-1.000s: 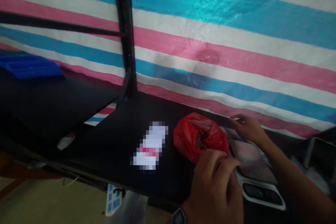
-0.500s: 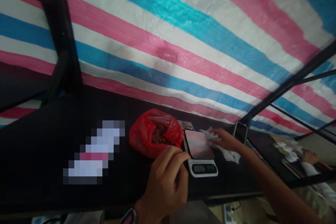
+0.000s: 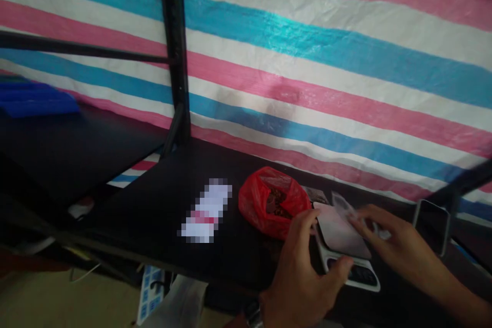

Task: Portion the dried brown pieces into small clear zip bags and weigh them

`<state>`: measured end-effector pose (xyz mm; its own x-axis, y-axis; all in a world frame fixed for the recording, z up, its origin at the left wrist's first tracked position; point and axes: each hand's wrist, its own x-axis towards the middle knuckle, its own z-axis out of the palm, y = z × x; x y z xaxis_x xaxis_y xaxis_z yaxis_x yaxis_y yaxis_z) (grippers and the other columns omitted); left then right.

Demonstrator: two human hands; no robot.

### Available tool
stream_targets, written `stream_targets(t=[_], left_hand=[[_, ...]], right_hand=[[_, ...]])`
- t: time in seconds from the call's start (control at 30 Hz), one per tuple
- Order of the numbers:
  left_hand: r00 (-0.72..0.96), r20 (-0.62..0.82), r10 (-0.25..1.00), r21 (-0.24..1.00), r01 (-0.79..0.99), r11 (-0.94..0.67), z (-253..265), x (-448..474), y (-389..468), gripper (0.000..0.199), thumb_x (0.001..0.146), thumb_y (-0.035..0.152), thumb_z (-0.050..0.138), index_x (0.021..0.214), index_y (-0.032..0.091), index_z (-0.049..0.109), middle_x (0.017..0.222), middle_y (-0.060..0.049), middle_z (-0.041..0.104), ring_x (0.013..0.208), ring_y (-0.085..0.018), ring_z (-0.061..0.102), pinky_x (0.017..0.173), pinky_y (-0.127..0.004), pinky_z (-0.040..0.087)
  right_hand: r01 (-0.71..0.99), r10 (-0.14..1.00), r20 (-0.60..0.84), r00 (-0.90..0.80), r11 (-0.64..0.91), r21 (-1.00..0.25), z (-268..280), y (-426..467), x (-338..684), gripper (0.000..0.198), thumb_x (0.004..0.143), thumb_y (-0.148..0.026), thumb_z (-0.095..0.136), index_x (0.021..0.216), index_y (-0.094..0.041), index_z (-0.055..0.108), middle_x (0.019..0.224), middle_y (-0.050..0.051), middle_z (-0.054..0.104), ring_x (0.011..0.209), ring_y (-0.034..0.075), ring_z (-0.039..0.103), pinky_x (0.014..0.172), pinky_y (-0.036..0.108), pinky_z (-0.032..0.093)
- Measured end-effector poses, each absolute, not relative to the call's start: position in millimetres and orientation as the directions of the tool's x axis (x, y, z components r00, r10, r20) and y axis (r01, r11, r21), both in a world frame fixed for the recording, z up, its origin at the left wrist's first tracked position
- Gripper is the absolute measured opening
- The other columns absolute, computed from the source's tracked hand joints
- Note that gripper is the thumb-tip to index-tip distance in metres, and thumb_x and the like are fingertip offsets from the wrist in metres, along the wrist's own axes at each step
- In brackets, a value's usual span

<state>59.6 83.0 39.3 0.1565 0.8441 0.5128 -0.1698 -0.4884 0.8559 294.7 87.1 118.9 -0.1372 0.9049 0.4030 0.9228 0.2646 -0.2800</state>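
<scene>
your right hand [image 3: 397,238] pinched a clear plastic bag [image 3: 342,205] by the digital scale's [image 3: 340,230] right edge; your left hand [image 3: 302,274], spread, was opposite.

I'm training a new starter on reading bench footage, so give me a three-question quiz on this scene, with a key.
1. Fill in the blank: in the camera's view, the scale sits to the ____ of the red bag.
2. What does the right hand hold? A) a pen B) a piece of clear plastic C) a screwdriver
3. True or false: the red bag is tied shut.

Key: 1. right. 2. B. 3. False; its mouth is open, showing small brownish pieces inside.
</scene>
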Motion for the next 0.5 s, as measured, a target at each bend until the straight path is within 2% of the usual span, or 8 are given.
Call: stream_targets(t=[0.07, 0.17, 0.27, 0.33, 0.4, 0.5], left_hand=[[0.188, 0.391, 0.901, 0.905, -0.259, -0.339, 39.7, 61.6, 84.5, 0.08, 0.086, 0.027, 0.083, 0.157, 0.025, 0.045, 0.158, -0.016, 0.058, 0.141, -0.031, 0.061, 0.121, -0.052, 0.049], [0.221, 0.266, 0.938, 0.902, -0.4, -0.162, 40.5, 61.5, 89.1, 0.07, 0.089, 0.028, 0.08, 0.153, 0.024, 0.05, 0.155, -0.015, 0.062, 0.142, -0.03, 0.061, 0.123, -0.052, 0.046], [0.231, 0.229, 0.946, 0.857, -0.509, -0.083, 39.9, 56.9, 94.4, 0.051, 0.091, 0.03, 0.079, 0.139, 0.022, 0.061, 0.131, -0.012, 0.074, 0.123, -0.026, 0.072, 0.11, -0.044, 0.056], [0.218, 0.232, 0.948, 0.848, -0.522, -0.087, 38.9, 50.5, 97.0, 0.042, 0.093, 0.033, 0.078, 0.131, 0.021, 0.065, 0.117, -0.009, 0.076, 0.112, -0.024, 0.074, 0.102, -0.039, 0.059], [0.152, 0.227, 0.962, 0.863, -0.49, -0.126, 38.2, 40.7, 98.9, 0.04, 0.094, 0.038, 0.077, 0.128, 0.021, 0.066, 0.113, -0.007, 0.076, 0.108, -0.023, 0.074, 0.099, -0.036, 0.059], [0.002, 0.213, 0.977, 0.915, -0.352, -0.199, 37.9, 21.8, 102.7, 0.04, 0.094, 0.039, 0.077, 0.128, 0.022, 0.066, 0.119, -0.008, 0.076, 0.111, -0.023, 0.074, 0.099, -0.036, 0.06]], right_hand=[[0.851, 0.803, 0.508, -0.313, 0.474, -0.225, 118.5, 75.3, 256.0, 0.027, 0.101, -0.052, 0.066, 0.091, -0.032, 0.08, 0.085, 0.003, 0.081, 0.071, 0.023, 0.076, 0.064, 0.033, 0.059], [0.784, 0.705, 0.585, -0.401, 0.594, -0.178, 115.9, 64.9, 210.3, 0.018, 0.1, -0.045, 0.07, 0.091, -0.031, 0.078, 0.083, 0.001, 0.081, 0.07, 0.022, 0.077, 0.063, 0.031, 0.059], [0.758, 0.705, 0.612, -0.358, 0.602, -0.252, 115.9, 62.5, 189.9, 0.015, 0.099, -0.041, 0.073, 0.089, -0.031, 0.076, 0.08, -0.001, 0.08, 0.066, 0.02, 0.077, 0.061, 0.028, 0.06], [0.737, 0.744, 0.577, -0.337, 0.59, -0.33, 116.2, 65.4, 187.2, 0.011, 0.098, -0.04, 0.074, 0.092, -0.032, 0.079, 0.083, -0.001, 0.081, 0.069, 0.019, 0.077, 0.062, 0.026, 0.061], [0.725, 0.796, 0.527, -0.299, 0.548, -0.416, 114.4, 74.6, 187.4, 0.01, 0.098, -0.041, 0.074, 0.098, -0.034, 0.081, 0.088, -0.001, 0.082, 0.072, 0.019, 0.077, 0.065, 0.027, 0.061], [0.742, 0.878, 0.432, -0.206, 0.428, -0.516, 104.9, 103.4, 181.7, 0.018, 0.099, -0.04, 0.069, 0.106, -0.031, 0.083, 0.093, 0.003, 0.083, 0.08, 0.022, 0.077, 0.076, 0.032, 0.062]])
